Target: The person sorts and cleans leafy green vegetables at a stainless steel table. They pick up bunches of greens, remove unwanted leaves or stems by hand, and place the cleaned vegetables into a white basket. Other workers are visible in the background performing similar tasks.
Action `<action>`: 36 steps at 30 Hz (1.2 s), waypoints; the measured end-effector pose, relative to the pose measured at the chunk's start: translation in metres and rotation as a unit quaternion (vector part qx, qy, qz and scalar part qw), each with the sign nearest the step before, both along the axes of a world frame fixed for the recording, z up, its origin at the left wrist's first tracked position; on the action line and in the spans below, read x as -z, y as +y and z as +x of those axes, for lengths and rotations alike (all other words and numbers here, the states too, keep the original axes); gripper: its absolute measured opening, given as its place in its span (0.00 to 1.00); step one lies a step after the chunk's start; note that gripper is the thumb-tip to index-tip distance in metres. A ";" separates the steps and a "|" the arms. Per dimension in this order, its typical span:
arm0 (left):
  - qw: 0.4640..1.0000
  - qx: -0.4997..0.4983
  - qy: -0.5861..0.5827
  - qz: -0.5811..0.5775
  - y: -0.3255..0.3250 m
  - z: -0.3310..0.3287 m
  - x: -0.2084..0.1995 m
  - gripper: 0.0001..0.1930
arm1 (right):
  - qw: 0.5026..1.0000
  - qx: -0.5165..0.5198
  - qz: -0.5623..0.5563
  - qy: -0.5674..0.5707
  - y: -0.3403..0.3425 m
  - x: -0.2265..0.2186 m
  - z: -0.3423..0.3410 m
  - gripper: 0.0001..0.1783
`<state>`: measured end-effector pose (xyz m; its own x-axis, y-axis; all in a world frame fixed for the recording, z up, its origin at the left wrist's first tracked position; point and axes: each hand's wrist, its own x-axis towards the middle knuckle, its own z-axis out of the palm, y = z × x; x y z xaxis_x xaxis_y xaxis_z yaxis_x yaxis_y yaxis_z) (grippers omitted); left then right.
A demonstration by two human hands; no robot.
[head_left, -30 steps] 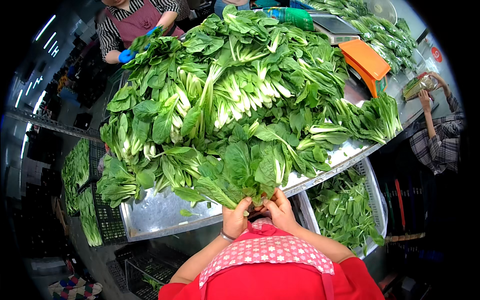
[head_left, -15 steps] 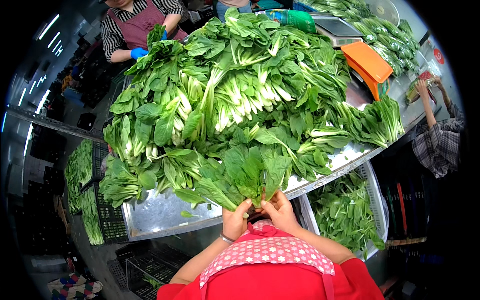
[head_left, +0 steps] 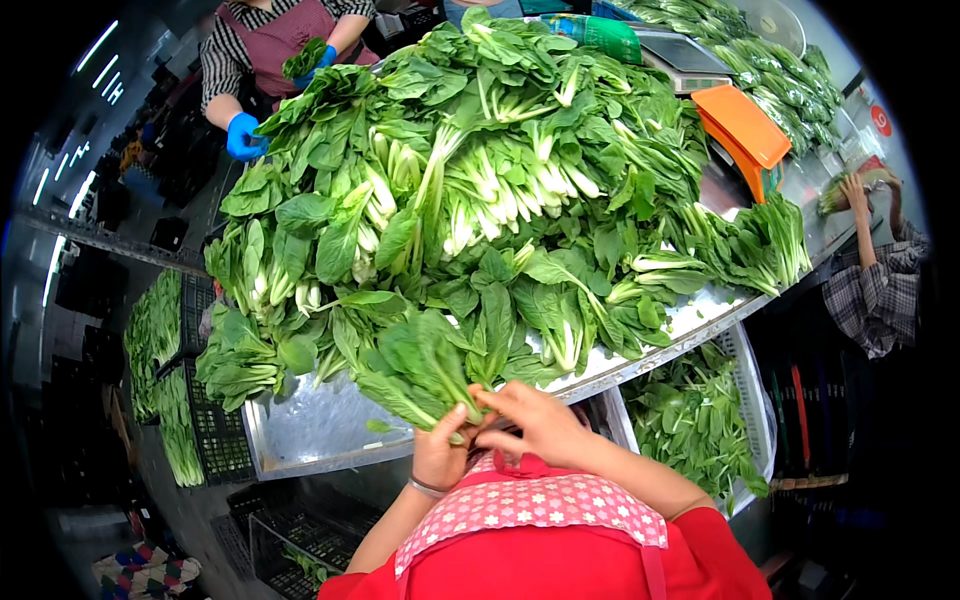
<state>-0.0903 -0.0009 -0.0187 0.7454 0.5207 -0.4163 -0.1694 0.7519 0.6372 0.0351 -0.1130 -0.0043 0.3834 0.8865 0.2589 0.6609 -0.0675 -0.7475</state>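
Note:
A bunch of leafy bok choy (head_left: 420,365) is gripped near its stem end by my left hand (head_left: 440,455), in front of my chest at the table's near edge. Its leaves point away from me, tilted to the left. My right hand (head_left: 535,425) is close beside the stems, thumb and forefinger apart; whether its fingertips touch the bunch is hard to make out. Just beyond lies a big heap of bok choy (head_left: 510,190), pale stems and dark leaves layered across the metal table (head_left: 320,430). Another bok choy plant (head_left: 562,335) lies near the table edge.
An orange tray-like piece (head_left: 742,125) and a scale (head_left: 683,58) stand at the back right. A white crate (head_left: 752,400) of greens sits below the table; black crates (head_left: 222,425) are at left. Co-workers stand opposite, one in blue gloves (head_left: 243,137), and at far right (head_left: 880,290).
Both hands have moved: the left slightly left with a bunch of bok choy, the right with its fingers parted. A plant now lies by the edge. The gloved co-worker's hands have shifted apart.

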 end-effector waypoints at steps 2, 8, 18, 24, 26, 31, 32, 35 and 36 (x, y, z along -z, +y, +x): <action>0.999 -0.045 -0.014 -0.027 0.012 -0.009 -0.003 0.16 | 0.997 0.069 -0.013 0.031 0.007 0.003 0.009 0.15; 0.999 -0.007 -0.032 -0.014 0.016 -0.011 0.017 0.16 | 0.967 0.160 -0.195 -0.023 0.050 0.040 0.023 0.22; 0.997 0.009 -0.072 -0.007 -0.007 -0.006 0.037 0.17 | 0.990 0.094 0.008 0.104 0.048 0.024 0.007 0.08; 0.997 -0.053 -0.052 -0.008 0.007 -0.014 0.036 0.17 | 0.992 0.113 0.051 0.024 0.047 0.007 0.017 0.08; 0.995 -0.085 -0.042 -0.032 0.009 -0.015 0.033 0.17 | 0.988 0.135 0.005 0.070 0.038 0.010 0.022 0.08; 0.992 -0.120 -0.040 -0.022 0.018 -0.016 0.034 0.17 | 0.982 0.182 -0.027 -0.038 0.028 0.018 0.040 0.12; 0.992 -0.122 -0.043 -0.008 0.020 -0.017 0.045 0.17 | 0.978 0.205 -0.015 -0.038 0.029 0.017 0.039 0.11; 0.985 -0.154 0.018 0.072 0.023 -0.015 0.025 0.16 | 0.968 0.215 -0.115 0.066 0.023 0.026 0.048 0.15; 0.981 -0.164 0.025 0.099 0.023 -0.014 0.022 0.16 | 0.949 0.223 -0.125 0.184 0.020 0.023 0.047 0.15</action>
